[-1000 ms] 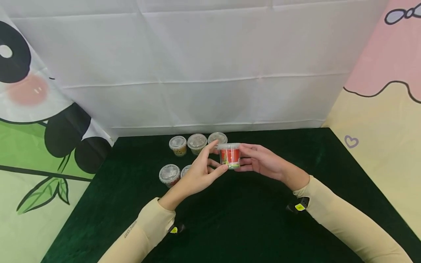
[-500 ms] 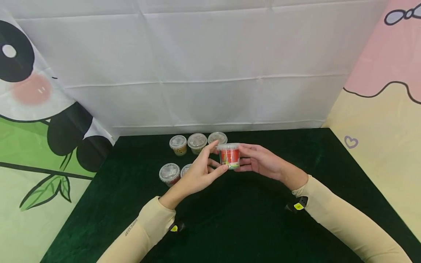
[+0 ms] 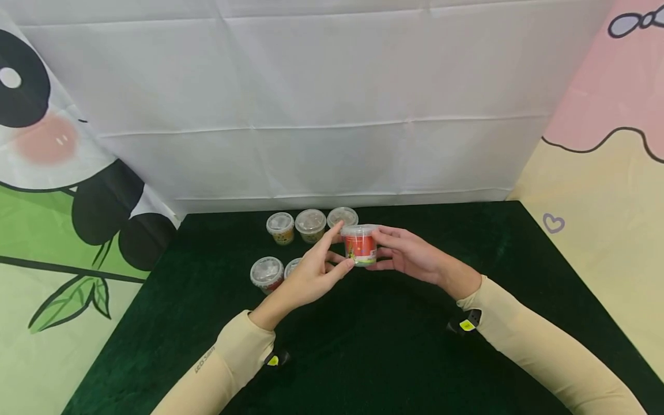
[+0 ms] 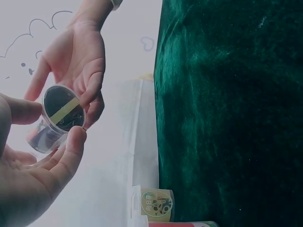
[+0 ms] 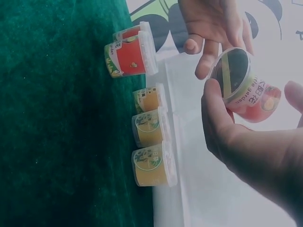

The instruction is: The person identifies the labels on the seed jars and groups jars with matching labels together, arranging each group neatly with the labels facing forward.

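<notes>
A clear lidded plastic cup (image 3: 360, 245) with a red label is held upright above the table. My left hand (image 3: 313, 271) grips its left side, thumb low at the front and index finger by the lid. On the other side my right hand (image 3: 415, 256) holds it with fingertips near lid and base. The left wrist view shows the cup's dark base (image 4: 61, 111) with a yellow strip. In the right wrist view, Chinese characters and "little garden" are printed on the cup (image 5: 258, 97). Some fingers behind the cup are hidden in the head view.
Behind my hands stand lidded cups in a back row, one being this yellowish cup (image 3: 280, 229). A red-labelled cup (image 3: 267, 275) sits nearer, beside another partly covered by my left hand. Dark green cloth (image 3: 363, 357) covers the table; a white curtain (image 3: 321, 115) hangs behind.
The cup and my right hand have shifted slightly left, and the cup's label appears turned a little. Both hands keep their hold. The standing cups have stayed put.
</notes>
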Demonstrator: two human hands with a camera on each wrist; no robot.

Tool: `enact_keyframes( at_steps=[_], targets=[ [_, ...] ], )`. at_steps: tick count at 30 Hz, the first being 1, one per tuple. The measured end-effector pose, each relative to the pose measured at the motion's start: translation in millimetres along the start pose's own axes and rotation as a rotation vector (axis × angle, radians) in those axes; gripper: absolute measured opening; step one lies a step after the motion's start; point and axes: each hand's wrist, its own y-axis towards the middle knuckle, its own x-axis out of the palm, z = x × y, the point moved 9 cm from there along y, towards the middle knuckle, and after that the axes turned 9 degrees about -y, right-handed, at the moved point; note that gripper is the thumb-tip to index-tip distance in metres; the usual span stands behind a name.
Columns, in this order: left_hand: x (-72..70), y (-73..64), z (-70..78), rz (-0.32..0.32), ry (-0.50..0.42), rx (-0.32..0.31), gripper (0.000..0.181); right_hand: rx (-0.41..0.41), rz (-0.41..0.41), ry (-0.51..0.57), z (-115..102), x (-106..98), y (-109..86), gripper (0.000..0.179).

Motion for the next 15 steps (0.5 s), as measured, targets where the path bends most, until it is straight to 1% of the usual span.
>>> enact_keyframes(
  at_steps=[3, 7, 12, 15],
  targets=[
    [-0.1, -0.6, -0.4, 0.001, 0.004, 0.002, 0.077, 0.003, 0.008, 0.007, 1.0, 1.2, 1.7, 0.061],
    [-1.8, 0.3, -1.1, 0.019, 0.019, 0.007, 0.080, -0.003, 0.014, 0.012, 1.4, 3.4, 3.5, 0.060],
    [-2.6, 2.3, -3.3, 0.041, 0.023, -0.003, 0.086, -0.022, -0.005, 0.017, 0.3, 6.3, 3.5, 0.062],
    [-3.9, 1.9, -2.6, 0.055, 0.022, 0.016, 0.086, -0.042, -0.019, 0.018, -1.4, 6.4, 2.6, 0.058]
  ],
)
